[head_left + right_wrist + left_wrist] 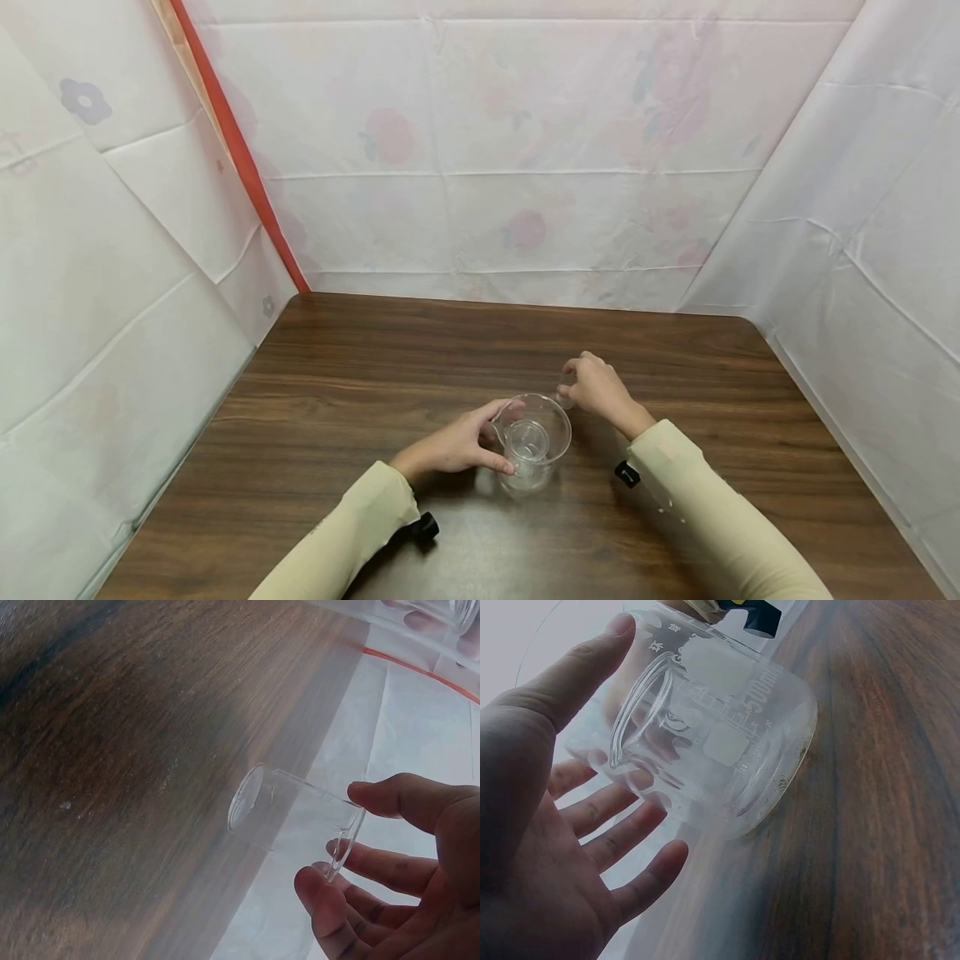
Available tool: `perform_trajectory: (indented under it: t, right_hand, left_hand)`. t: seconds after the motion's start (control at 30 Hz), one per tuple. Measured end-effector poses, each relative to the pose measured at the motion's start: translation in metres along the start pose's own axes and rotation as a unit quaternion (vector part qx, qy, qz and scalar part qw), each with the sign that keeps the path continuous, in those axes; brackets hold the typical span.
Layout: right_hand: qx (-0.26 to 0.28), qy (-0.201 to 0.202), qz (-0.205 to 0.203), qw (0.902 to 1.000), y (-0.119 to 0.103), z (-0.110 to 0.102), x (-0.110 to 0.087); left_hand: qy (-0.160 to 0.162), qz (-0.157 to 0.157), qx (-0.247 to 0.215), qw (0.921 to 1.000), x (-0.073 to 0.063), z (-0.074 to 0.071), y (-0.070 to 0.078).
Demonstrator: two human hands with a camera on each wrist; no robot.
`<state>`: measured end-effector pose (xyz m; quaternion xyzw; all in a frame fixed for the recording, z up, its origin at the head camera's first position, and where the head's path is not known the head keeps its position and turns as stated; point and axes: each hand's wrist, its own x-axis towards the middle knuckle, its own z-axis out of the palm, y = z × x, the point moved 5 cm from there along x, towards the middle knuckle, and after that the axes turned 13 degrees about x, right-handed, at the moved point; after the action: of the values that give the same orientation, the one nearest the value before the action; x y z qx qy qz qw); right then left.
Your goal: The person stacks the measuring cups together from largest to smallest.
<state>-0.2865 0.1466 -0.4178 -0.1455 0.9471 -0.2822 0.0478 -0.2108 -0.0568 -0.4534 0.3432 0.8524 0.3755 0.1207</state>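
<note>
A large clear glass beaker (557, 450), printed with white markings and "500ml", stands upright on the table. Nested inside it is a smaller glass beaker (527, 440). My left hand (465, 439) holds the large beaker from its left side, thumb at the near side and fingers along the far side; through the glass, several fingertips (646, 819) show. To the right of that beaker, my right hand (600, 390) pinches a small clear beaker (296, 814) at its rim between thumb and fingers. Whether this small beaker's base touches the table I cannot tell.
The dark wood-grain table (360, 358) extends around both hands. White patterned sheets (480, 142) hang behind it and at both sides. A red strip (240, 154) runs down the back left corner. Black wrist devices (426, 528) sit at the cuffs.
</note>
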Motion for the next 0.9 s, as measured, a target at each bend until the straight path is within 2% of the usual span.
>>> perform_trajectory:
  t: [0.17,0.9]
  right_hand:
    - [-0.004,0.019,-0.017,0.9997,-0.004,-0.004,-0.002]
    - [-0.004,0.043,-0.041,0.9982,-0.018,-0.016,-0.010]
  left_hand:
    - [-0.004,-0.008,0.006,0.9999,0.001,0.000,-0.001]
    - [-0.011,-0.016,0.007,0.9998,0.001,0.001,-0.003]
